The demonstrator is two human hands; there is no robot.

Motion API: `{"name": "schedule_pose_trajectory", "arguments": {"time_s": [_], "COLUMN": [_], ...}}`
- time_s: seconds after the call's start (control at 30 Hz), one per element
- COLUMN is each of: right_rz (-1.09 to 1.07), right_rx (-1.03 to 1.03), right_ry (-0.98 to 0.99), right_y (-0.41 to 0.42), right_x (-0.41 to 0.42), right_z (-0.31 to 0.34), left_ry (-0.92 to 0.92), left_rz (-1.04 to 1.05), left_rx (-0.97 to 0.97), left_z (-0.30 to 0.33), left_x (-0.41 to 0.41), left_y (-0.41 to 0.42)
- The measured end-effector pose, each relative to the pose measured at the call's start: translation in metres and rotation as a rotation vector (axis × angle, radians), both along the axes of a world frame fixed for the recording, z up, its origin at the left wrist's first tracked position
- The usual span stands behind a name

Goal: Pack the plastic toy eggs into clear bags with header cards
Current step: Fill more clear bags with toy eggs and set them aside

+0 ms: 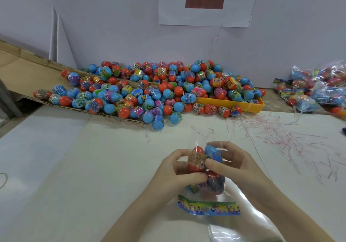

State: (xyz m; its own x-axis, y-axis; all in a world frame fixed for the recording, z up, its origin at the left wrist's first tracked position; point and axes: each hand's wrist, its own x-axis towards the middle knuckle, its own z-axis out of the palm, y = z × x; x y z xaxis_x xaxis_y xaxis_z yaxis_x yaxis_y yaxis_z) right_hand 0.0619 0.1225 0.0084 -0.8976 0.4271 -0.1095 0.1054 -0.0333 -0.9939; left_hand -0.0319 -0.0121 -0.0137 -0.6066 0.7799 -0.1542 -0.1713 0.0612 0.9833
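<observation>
Both hands, left (pixel 176 168) and right (pixel 231 160), grip a clear plastic bag (pixel 215 183) of red and blue toy eggs above its colourful printed header card (pixel 208 207), over a white table (pixel 93 167); a heap of loose plastic eggs (pixel 149 92) lies beyond, spilling over a yellow tray (pixel 234 103).

Soft, even, slightly cool light fills the scene, with only faint shadows under the egg pile (pixel 159 90). Glare streaks the clear bag (pixel 241 213) near right. Wide-angle distortion bends the edges, and the finished bags (pixel 318 88) far right look blurred.
</observation>
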Motion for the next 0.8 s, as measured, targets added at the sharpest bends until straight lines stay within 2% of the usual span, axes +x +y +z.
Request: {"name": "schedule_pose_trajectory", "arguments": {"time_s": [0.1, 0.33, 0.57, 0.67, 0.8], "right_rz": [-0.047, -0.031, -0.005, 0.009, 0.047], "right_rx": [-0.019, -0.049, -0.043, -0.034, -0.054], "right_ry": [0.041, 0.079, 0.097, 0.107, 0.072], "right_y": [0.001, 0.002, 0.003, 0.003, 0.002], "right_x": [0.000, 0.002, 0.003, 0.003, 0.006], "right_z": [-0.002, -0.002, 0.005, 0.008, 0.008], "left_ry": [-0.026, 0.100, 0.138, 0.123, 0.057], "left_rz": [0.006, -0.058, 0.029, 0.055, 0.202], "left_rx": [0.010, -0.060, -0.039, 0.037, 0.185], "left_z": [0.001, -0.001, -0.002, 0.003, 0.008], "left_x": [-0.001, 0.001, 0.005, 0.009, 0.006], "left_y": [0.000, -0.002, 0.001, 0.002, 0.004]}}
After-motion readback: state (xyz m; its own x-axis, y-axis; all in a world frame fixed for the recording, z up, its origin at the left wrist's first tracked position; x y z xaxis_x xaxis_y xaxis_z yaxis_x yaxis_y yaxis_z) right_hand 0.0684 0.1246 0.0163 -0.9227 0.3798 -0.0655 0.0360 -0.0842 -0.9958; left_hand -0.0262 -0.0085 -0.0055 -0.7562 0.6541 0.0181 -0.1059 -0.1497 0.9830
